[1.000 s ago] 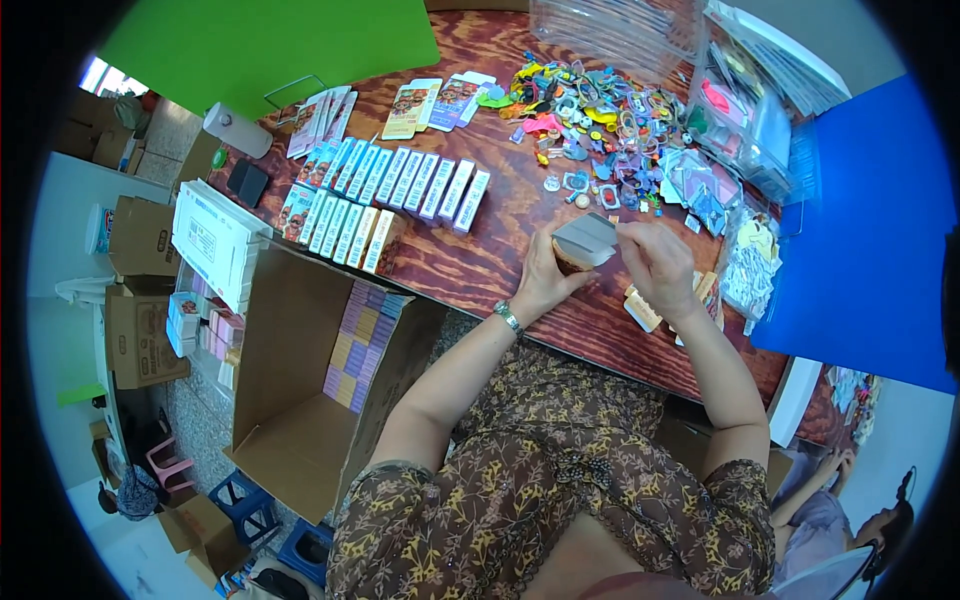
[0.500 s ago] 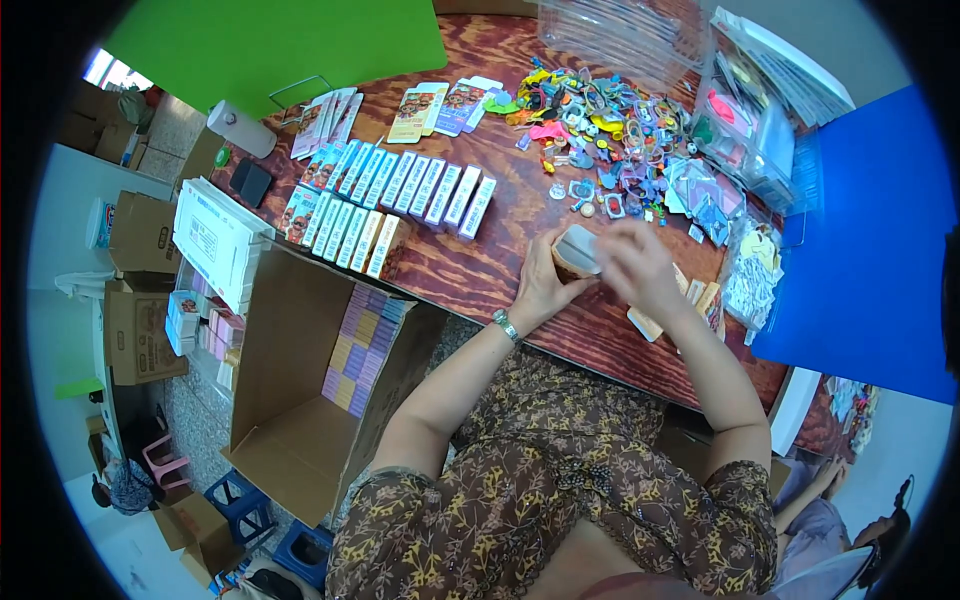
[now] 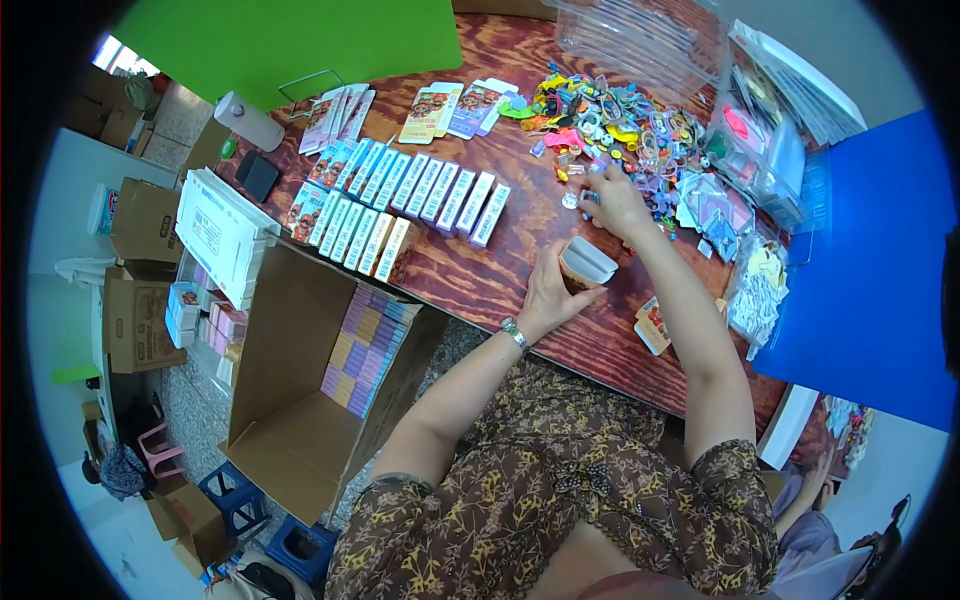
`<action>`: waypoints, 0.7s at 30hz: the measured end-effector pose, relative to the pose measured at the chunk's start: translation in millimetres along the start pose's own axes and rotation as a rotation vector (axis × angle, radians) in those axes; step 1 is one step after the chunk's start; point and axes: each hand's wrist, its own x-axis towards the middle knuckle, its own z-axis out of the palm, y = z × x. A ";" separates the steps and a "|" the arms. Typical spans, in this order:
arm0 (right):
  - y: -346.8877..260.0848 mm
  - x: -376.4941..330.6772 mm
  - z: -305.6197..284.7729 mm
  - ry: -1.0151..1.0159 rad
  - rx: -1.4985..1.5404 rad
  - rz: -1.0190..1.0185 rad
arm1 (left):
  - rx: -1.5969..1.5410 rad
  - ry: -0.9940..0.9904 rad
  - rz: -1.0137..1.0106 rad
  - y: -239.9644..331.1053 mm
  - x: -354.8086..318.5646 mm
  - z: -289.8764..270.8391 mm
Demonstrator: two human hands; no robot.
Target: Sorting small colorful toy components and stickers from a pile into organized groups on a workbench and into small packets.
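Observation:
My left hand point(image 3: 548, 296) is wrapped round a small carton point(image 3: 588, 262) with its top flaps up, tilted above the table's front part. My right hand point(image 3: 616, 208) is stretched out to the near left edge of a pile of small colourful plastic trinkets point(image 3: 625, 130). Its fingers are curled down together among the loose pieces, by a clear round trinket point(image 3: 570, 200). What lies between the fingertips is too small to make out. Under my right forearm are flat orange and cream cartons point(image 3: 652, 328), partly hidden.
Two rows of filled-out cartons point(image 3: 400, 200) stand left of my hands, with flat cartons point(image 3: 430, 112) behind. Bags of paper pieces point(image 3: 757, 280) and clear plastic trays point(image 3: 640, 40) edge the right and back. A large cardboard box point(image 3: 290, 400) stands below the table's left edge.
My right hand has moved away from the carton, forward to the trinkets. My left hand still holds the carton, nearly in place. The view has shifted slightly.

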 end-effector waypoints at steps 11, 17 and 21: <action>16.4 9.6 2.5 -0.036 0.184 -0.065 | -0.037 -0.007 0.000 0.4 0.0 3.4; -53.1 -31.6 -78.4 -0.202 0.531 0.316 | -0.061 -0.005 -0.014 -4.5 -1.8 -1.4; -53.5 -60.8 -102.3 -0.048 0.547 -0.130 | -0.084 -0.038 -0.079 3.3 5.3 0.2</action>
